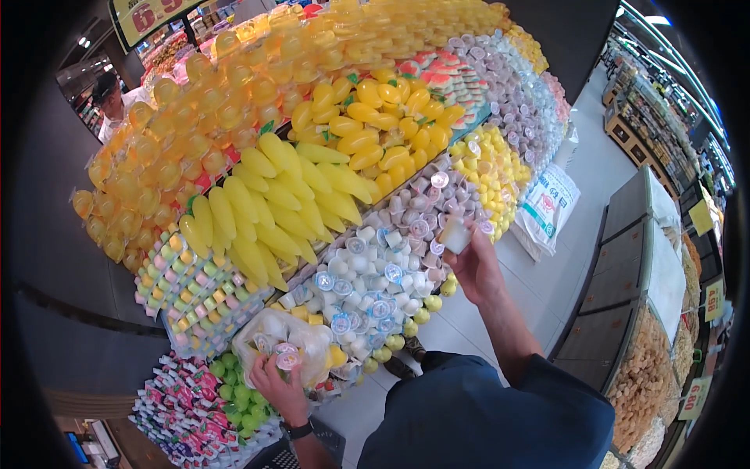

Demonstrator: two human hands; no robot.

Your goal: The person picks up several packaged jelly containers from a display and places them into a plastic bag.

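My right hand (477,264) holds a pale jelly cup (455,235) between thumb and fingers, above the edge of the heaped cups. Below and to the left of it lie white jelly cups (381,287) with printed lids. Greyish-purple jelly cups (419,205) are piled just beyond. At the lower left, my left hand (282,387) has its thumb and fingers around a pink-lidded jelly cup (287,359). That cup is at a clear plastic bag (316,337), which contains several more cups and rests on the display.
Yellow banana-shaped packs (275,199) and mango-shaped packs (375,117) fill the middle of the stand. Orange round packs (146,170) rise behind. A white printed sack (548,202) stands on the floor. Bulk-food bins (636,375) line the right. A person (117,102) is beyond the stand.
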